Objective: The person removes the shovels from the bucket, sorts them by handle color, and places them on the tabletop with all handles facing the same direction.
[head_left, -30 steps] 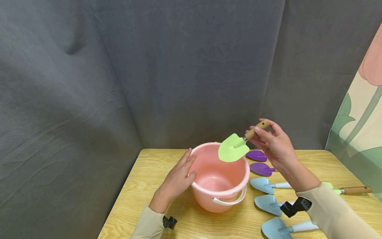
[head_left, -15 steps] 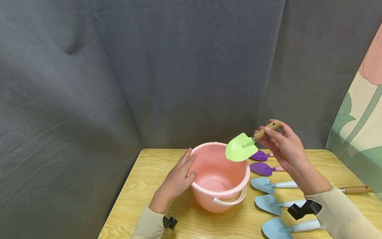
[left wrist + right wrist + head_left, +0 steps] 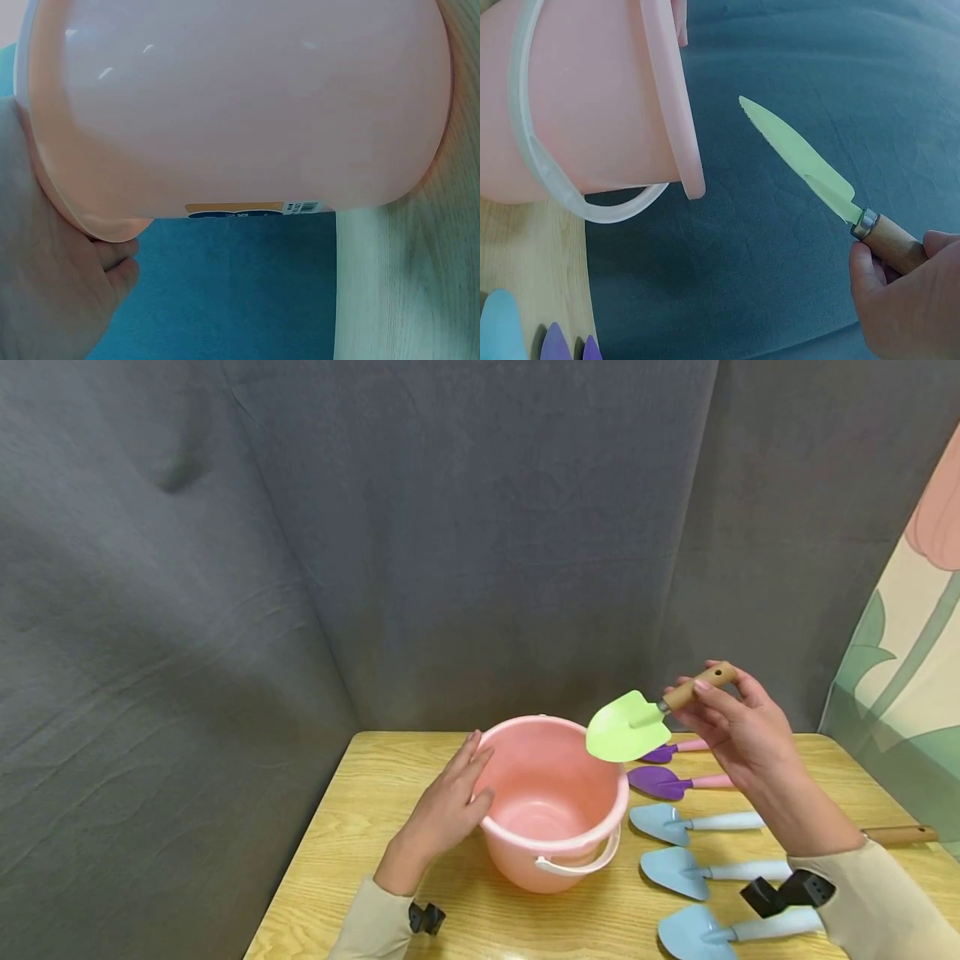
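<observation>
A green hand trowel [image 3: 628, 727] with a wooden handle is up in the air, its blade over the right side of the pink bucket's rim. My right hand [image 3: 750, 735] pinches the handle between thumb and fingers. In the right wrist view the trowel [image 3: 799, 157] appears almost edge-on, apart from the bucket [image 3: 592, 97]. My left hand [image 3: 446, 797] rests on the left rim of the bucket [image 3: 551, 870], its fingers laid loosely over the edge. From the left wrist camera, the hand [image 3: 56, 262] is against the rim, with some fingers hidden behind it.
Right of the bucket, two purple trowels [image 3: 660, 783] with pink handles and several light-blue trowels [image 3: 675, 872] lie in a column on the wooden table [image 3: 390, 768]. Another wooden handle [image 3: 900, 835] shows behind my right sleeve. A grey curtain [image 3: 487, 543] hangs behind.
My right hand has carried the green trowel rightward, from above the bucket's opening toward its right rim. The left hand and bucket have stayed in place.
</observation>
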`<action>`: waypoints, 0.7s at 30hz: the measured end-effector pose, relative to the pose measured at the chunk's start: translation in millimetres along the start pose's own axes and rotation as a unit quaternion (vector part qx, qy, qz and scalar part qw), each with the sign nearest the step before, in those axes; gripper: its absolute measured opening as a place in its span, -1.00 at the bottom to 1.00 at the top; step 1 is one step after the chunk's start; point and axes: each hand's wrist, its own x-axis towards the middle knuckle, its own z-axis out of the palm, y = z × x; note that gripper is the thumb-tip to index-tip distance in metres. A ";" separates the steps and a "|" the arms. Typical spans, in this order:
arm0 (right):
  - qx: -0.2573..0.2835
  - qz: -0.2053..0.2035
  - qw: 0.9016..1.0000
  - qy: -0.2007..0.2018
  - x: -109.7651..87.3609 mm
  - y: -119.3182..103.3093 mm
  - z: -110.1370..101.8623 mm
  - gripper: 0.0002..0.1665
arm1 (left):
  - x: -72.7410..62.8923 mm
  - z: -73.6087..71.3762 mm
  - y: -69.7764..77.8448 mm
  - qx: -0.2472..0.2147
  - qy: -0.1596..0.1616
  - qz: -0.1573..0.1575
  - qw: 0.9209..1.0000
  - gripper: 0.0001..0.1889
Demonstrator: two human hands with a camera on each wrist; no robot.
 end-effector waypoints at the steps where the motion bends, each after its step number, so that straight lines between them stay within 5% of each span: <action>1: 0.003 -0.001 1.000 0.000 -0.7 -0.8 -1.3 -0.56 | -0.1 0.2 0.1 -0.001 -0.001 -0.001 1.000 -0.36; 21: 0.041 -0.006 0.999 0.021 -16.5 -19.9 -34.7 -0.61 | -3.0 0.1 3.4 0.005 -0.005 0.001 1.000 -0.36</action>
